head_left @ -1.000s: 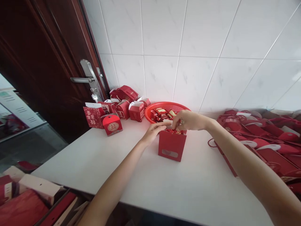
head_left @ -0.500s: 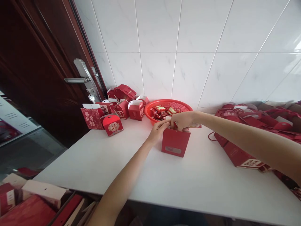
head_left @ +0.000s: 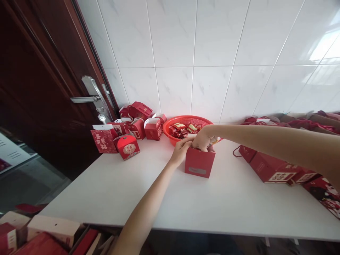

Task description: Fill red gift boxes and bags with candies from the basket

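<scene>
A red gift box with a small window low on its front stands upright on the white table, its top open. My left hand grips the upper left edge of this box. From above, my right hand reaches down into the opening, so its fingertips are hidden; whether they hold anything does not show. Just behind the box sits a red plastic basket with wrapped candies inside. A bit of white and yellow wrapper shows beside my right wrist.
Several red gift boxes stand together at the table's back left, near a dark door. More red boxes and bags are heaped on the right. Flattened or open boxes lie below the table's left front edge. A tiled wall rises behind.
My right hand has dipped lower into the gift box. My left hand stays at its edge. The view has shifted slightly.
</scene>
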Demonstrator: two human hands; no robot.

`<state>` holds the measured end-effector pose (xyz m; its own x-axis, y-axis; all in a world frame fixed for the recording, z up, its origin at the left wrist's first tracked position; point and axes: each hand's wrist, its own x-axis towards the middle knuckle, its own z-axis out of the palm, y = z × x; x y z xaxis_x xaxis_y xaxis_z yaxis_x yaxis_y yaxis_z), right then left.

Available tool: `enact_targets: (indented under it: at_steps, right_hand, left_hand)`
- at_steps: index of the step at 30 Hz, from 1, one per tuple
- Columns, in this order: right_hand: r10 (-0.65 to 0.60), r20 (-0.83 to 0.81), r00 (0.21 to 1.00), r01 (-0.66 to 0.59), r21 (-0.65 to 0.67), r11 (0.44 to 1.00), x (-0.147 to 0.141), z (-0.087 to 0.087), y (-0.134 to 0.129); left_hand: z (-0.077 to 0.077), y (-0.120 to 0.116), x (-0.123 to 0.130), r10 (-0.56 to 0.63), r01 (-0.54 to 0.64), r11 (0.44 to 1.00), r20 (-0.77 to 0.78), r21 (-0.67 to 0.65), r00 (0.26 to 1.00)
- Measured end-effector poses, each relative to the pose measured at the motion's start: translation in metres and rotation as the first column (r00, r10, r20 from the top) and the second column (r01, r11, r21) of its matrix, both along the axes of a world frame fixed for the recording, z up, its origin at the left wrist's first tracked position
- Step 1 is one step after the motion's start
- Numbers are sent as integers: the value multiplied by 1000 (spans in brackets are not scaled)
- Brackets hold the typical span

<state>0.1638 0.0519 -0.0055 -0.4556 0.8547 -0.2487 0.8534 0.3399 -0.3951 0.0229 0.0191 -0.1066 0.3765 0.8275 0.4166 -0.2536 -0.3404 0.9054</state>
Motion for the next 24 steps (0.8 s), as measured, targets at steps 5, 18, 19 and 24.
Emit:
enact_targets:
  at_steps: [5,18,19,24]
  right_hand:
    - [13,236,972,49,-255,966,-6,-4,8]
    - [48,308,950,62,-336,940,-24,-5,15]
    - [51,299,953,53,-328,943,-24,-5,15]
    - [59,242,969,1,-241,970,-16,-11,13]
  left_hand:
    - [0,-1,3,23,-22,999,34,-31,999]
    - [-1,-10,12,56,-46,996,144,-74,988]
    - [-2,-11,12,66,-58,996,141,-61,988]
    - [-4,-12,12,84,-85,996,97,2,992]
